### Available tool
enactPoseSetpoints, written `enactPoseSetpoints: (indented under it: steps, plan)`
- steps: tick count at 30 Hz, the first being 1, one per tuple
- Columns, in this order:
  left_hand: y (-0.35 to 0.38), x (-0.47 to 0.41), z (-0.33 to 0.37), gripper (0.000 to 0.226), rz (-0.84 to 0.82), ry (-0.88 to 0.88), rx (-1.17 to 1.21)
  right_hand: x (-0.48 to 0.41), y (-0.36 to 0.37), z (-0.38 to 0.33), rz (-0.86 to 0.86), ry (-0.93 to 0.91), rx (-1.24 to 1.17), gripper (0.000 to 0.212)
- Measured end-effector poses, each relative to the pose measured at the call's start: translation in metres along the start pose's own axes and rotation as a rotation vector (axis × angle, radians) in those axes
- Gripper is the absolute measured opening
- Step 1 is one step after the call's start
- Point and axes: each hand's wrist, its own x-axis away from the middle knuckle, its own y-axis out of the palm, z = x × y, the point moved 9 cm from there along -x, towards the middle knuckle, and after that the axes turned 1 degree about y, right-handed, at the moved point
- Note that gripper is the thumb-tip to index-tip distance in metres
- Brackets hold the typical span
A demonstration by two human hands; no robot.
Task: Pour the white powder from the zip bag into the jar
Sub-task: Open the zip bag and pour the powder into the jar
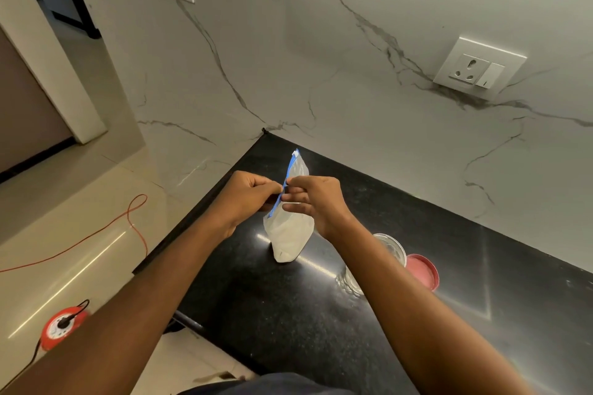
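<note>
Both my left hand (247,194) and right hand (316,199) pinch the zip bag (288,228) top between them; open jar (390,247) just behind my right wrist.

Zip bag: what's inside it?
White powder fills the lower part of the zip bag; the upper part looks empty. Both hands pinch the blue zip strip, hiding its middle.

Blue-zipped clear bag (288,228), pink lid (422,271), black counter (288,314)

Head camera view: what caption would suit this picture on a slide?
Both hands pinch the zip bag's blue seal above the counter; open jar waits nearby.
</note>
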Motion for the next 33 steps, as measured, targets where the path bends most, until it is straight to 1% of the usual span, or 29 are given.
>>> enactPoseSetpoints:
  steps: [5,6,9,11,15,19,21,26,30,33]
  plan:
    - [0.005,0.001,0.001,0.016,-0.012,0.004,0.006,0.000,-0.005,0.001,0.028,0.007,0.020,0.002]
    - [0.006,0.001,0.002,0.015,-0.016,0.007,0.010,0.001,-0.005,0.001,0.025,0.004,0.014,0.005]
    - [0.006,0.002,0.004,0.015,-0.025,0.013,0.016,0.000,-0.005,0.000,0.011,-0.016,0.008,0.025]
    - [0.007,0.003,0.004,0.014,-0.051,0.007,0.037,0.000,-0.006,0.000,0.008,-0.022,0.020,0.027]
    - [0.014,0.005,-0.001,0.013,-0.133,-0.056,0.137,0.000,-0.010,0.003,-0.006,-0.029,0.005,0.019]
    - [0.016,0.008,-0.006,0.016,-0.157,-0.090,0.173,0.001,-0.012,0.009,-0.031,0.003,-0.046,0.009]
    - [0.017,0.010,-0.007,0.017,-0.152,-0.085,0.166,0.001,-0.012,0.012,-0.025,0.020,-0.051,0.008]
    - [0.020,0.013,-0.001,0.022,-0.115,0.015,-0.016,0.003,-0.010,0.017,-0.017,0.031,-0.054,0.010]
    - [0.020,0.016,-0.005,0.024,-0.140,-0.047,0.052,0.005,-0.010,0.024,-0.041,0.056,-0.118,0.005]
    - [0.021,0.018,-0.009,0.026,-0.142,-0.077,0.064,0.005,-0.011,0.026,-0.036,0.049,-0.118,0.007]
